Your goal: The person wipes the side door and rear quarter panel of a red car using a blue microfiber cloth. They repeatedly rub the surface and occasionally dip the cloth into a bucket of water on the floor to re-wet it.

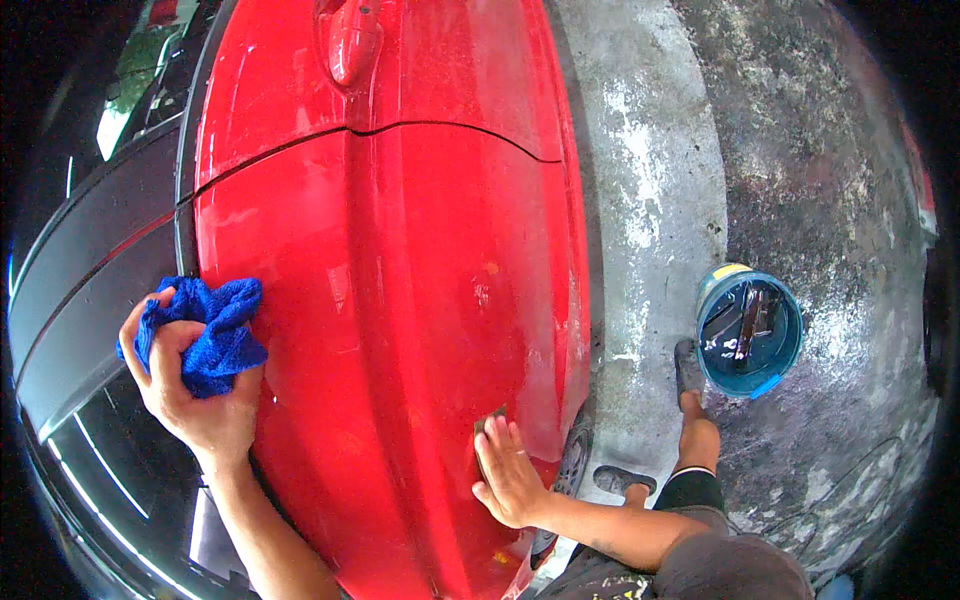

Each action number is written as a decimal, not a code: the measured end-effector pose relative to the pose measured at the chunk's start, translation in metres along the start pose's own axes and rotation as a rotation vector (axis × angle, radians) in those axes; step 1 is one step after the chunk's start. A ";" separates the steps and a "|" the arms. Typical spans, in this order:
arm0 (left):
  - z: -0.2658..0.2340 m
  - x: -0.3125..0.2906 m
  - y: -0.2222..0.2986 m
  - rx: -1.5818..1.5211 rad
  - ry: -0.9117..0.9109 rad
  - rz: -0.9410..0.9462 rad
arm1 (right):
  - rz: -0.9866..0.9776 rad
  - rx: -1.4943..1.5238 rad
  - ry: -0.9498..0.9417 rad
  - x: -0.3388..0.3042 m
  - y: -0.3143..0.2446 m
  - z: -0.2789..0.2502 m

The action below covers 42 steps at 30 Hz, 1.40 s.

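A crumpled blue cloth (212,335) is gripped in my left hand (205,405), fingers and thumb curled round it, at the edge of the red body panel below the car's window line. My right hand (512,478) presses against the lower part of the red car panel (420,290). Under its fingers, a small olive-brown flat piece (490,420) shows only its edge, so its kind is hard to tell. Wet streaks and small spots shine on the paint around both hands.
A door handle (352,45) sticks out farther along the car, beyond a panel seam. Dark window glass (110,480) lies on the left. On the wet concrete floor (650,180), a blue bucket of dark water (750,330) stands beside my foot. A tyre (573,455) shows under the car's edge.
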State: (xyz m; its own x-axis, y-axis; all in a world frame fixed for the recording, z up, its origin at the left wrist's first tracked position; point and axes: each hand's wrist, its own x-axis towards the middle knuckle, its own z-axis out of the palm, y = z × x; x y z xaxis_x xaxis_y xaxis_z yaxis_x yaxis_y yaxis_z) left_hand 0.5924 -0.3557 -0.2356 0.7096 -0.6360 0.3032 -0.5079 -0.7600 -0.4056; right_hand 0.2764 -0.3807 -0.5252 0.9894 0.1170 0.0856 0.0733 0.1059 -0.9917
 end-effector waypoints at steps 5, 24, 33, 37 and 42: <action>0.001 0.010 0.007 0.008 0.023 0.039 | -0.134 -0.137 0.370 0.252 0.034 -0.151; 0.005 -0.004 0.001 0.050 -0.006 0.043 | 0.176 0.015 0.257 0.161 0.069 -0.097; -0.003 0.004 0.000 0.057 0.006 0.045 | 0.161 0.036 0.465 0.249 0.160 -0.156; 0.002 -0.004 -0.002 0.104 -0.023 0.036 | 0.270 0.164 0.403 0.220 0.160 -0.135; -0.002 -0.018 -0.015 0.082 -0.019 0.053 | 0.058 0.135 0.140 0.041 0.056 -0.028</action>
State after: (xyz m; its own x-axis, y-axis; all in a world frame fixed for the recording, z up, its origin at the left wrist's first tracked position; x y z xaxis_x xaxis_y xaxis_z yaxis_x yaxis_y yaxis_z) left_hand 0.5862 -0.3334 -0.2332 0.6925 -0.6715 0.2636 -0.5034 -0.7116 -0.4901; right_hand 0.3241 -0.3980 -0.5802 0.9999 -0.0106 0.0055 0.0079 0.2360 -0.9717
